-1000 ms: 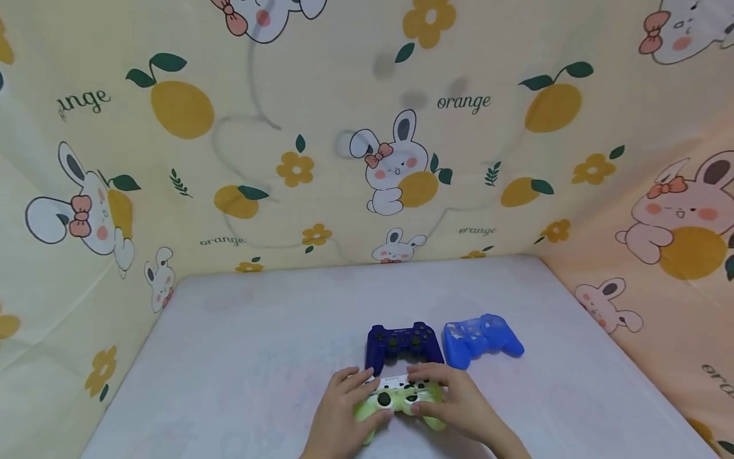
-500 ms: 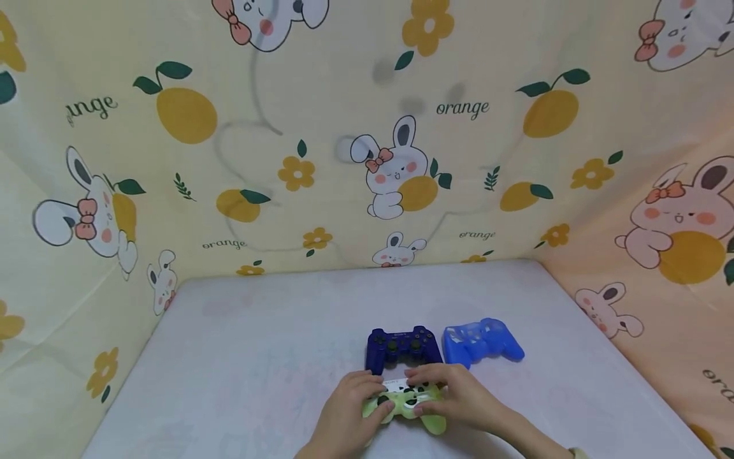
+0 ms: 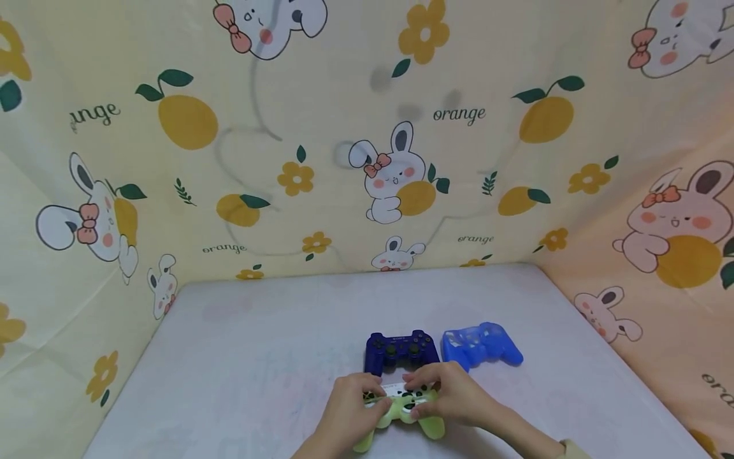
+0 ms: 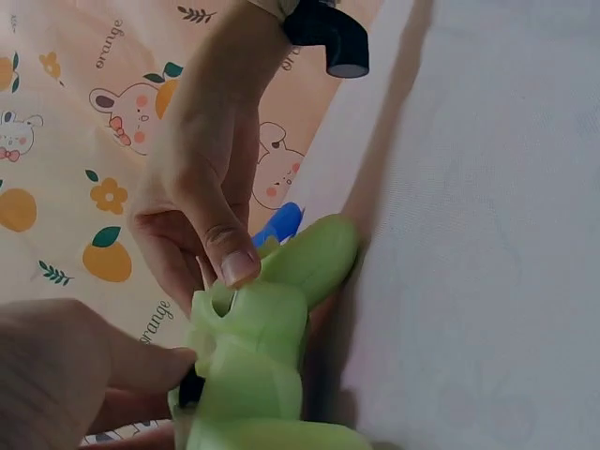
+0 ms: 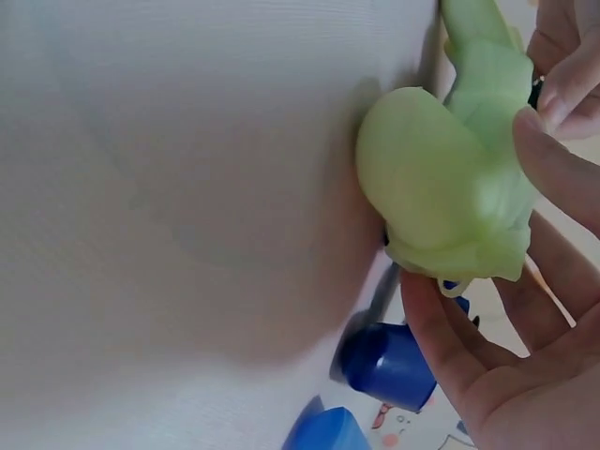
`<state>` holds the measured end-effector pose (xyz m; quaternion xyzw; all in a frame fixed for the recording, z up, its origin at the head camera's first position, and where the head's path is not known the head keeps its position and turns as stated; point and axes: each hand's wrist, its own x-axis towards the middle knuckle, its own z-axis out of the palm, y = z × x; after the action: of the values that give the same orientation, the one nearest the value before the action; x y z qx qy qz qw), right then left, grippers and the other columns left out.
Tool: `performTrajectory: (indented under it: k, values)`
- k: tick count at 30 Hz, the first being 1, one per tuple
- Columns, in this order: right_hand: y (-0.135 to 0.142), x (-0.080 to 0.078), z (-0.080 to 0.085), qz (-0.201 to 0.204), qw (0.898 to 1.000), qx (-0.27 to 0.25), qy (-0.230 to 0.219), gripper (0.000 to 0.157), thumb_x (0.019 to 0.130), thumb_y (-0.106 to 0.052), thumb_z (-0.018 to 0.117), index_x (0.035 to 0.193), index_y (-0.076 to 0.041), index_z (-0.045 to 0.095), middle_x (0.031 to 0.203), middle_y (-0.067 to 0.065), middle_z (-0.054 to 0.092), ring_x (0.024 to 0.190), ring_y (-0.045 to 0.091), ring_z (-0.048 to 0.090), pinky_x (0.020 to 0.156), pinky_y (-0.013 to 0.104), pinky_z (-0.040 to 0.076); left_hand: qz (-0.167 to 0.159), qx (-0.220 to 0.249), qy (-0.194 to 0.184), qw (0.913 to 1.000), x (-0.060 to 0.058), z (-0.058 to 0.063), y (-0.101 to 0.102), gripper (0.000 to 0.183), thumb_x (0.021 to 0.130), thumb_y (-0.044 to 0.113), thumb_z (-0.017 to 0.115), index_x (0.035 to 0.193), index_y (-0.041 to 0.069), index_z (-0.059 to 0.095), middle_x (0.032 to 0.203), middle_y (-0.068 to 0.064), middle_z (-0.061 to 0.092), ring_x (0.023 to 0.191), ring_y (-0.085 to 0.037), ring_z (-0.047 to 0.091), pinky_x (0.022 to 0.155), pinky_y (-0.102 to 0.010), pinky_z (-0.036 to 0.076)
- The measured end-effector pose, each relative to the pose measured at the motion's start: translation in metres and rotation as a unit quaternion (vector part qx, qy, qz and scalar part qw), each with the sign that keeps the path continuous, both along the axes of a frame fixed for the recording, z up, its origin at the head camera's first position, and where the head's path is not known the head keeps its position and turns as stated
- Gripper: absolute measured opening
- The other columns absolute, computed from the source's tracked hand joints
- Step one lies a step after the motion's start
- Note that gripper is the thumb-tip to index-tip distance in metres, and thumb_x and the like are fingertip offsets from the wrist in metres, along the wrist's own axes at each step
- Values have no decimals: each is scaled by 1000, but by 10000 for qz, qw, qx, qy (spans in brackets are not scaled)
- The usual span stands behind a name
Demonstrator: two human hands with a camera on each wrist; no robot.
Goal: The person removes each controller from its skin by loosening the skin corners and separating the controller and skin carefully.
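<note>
A white game controller [image 3: 392, 387] with a Sony label sits partly inside a pale green silicone cover [image 3: 431, 426], low in the middle of the head view. The left hand [image 3: 346, 408] pinches the left side of the cover with thumb and curled fingers, close to a black thumbstick [image 4: 190, 386] in the left wrist view. From the right, the right hand [image 3: 459, 398] grips the covered controller, thumb by the right thumbstick and fingers over the top edge. The right wrist view shows the rounded green grip end close over the table, with a small loop at the cover's edge.
Just behind the hands lies a dark blue game controller [image 3: 401, 347]. To its right is a bright blue silicone cover [image 3: 483, 344]. The white table [image 3: 229, 357] is enclosed by patterned cloth walls [image 3: 321, 127] at the back and both sides.
The left fingers and thumb have curled in closer over the cover's left side, hiding the left thumbstick in the head view. The right hand stays on the controller. The head view has tilted slightly upward.
</note>
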<state>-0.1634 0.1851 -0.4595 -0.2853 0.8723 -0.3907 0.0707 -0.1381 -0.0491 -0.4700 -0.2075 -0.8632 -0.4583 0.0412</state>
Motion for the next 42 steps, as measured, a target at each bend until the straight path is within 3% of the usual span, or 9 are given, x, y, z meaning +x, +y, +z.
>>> performTrajectory:
  k: [7, 14, 16, 22, 25, 29, 32, 37, 42]
  values:
    - [0, 1, -1, -238, 9994, 59, -240, 46, 69, -38, 89, 106, -13, 78, 116, -5, 69, 108, 20, 62, 74, 27, 51, -136, 328, 301, 9989, -1, -7, 1, 5, 86, 5, 75, 88, 3, 79, 94, -5, 73, 102, -26, 67, 88, -44, 52]
    - [-1, 3, 0, -298, 9992, -38, -272, 49, 67, -37, 90, 106, -10, 78, 114, -3, 70, 109, 22, 63, 75, 27, 53, -343, 330, 1487, 9877, 1, -17, 0, 5, 88, 1, 72, 87, 1, 77, 90, -5, 71, 93, -19, 68, 81, -36, 55]
    - [-1, 3, -1, -317, 9991, -34, -280, 50, 67, -38, 90, 106, -9, 78, 114, -3, 70, 109, 21, 63, 77, 27, 53, -373, 485, 1634, 9847, 1, -21, -1, 5, 87, 0, 72, 88, 1, 77, 90, -4, 72, 92, -17, 68, 81, -38, 55]
    - [-1, 4, -3, -283, 9993, 47, -233, 50, 68, -41, 88, 107, -12, 77, 114, -6, 69, 109, 20, 63, 82, 27, 53, -627, 760, 1362, 9858, -4, -29, -5, 6, 89, 1, 71, 91, 1, 77, 93, -2, 73, 97, -20, 68, 90, -50, 49]
    - [0, 4, -3, -309, 9992, 44, -263, 51, 69, -42, 88, 108, -12, 77, 115, -6, 69, 109, 21, 62, 81, 27, 53, -810, 747, 1037, 9885, -9, -27, -8, 6, 89, 3, 72, 90, 3, 78, 93, -2, 73, 99, -24, 68, 90, -42, 51]
    - [1, 5, -4, -356, 9991, 59, -243, 51, 69, -42, 87, 108, -12, 77, 115, -7, 68, 110, 22, 62, 83, 31, 54, -945, 532, 479, 9929, -13, -20, -11, 5, 88, 7, 74, 90, 5, 79, 93, -1, 73, 97, -16, 67, 86, -31, 52]
    - [2, 6, -4, -364, 9991, 97, -206, 51, 69, -43, 87, 108, -12, 77, 114, -9, 68, 111, 21, 62, 84, 31, 53, -967, 357, 324, 9941, -14, -15, -11, 6, 88, 8, 74, 89, 5, 79, 94, 0, 72, 95, -11, 65, 85, -29, 52]
    - [3, 7, -4, -342, 9991, 78, -244, 49, 70, -41, 87, 109, -13, 77, 115, -7, 69, 111, 21, 61, 77, 24, 51, -834, 255, 501, 9949, -12, -13, -7, 8, 89, 5, 72, 85, 6, 79, 90, 3, 72, 92, -10, 65, 82, -29, 53]
    - [1, 7, -3, -304, 9993, 108, -211, 50, 71, -41, 86, 110, -12, 76, 115, -5, 69, 111, 21, 61, 75, 23, 51, -589, 212, 1222, 9905, -7, -17, -2, 10, 90, 0, 69, 84, 4, 75, 87, 1, 71, 86, -10, 65, 77, -28, 54]
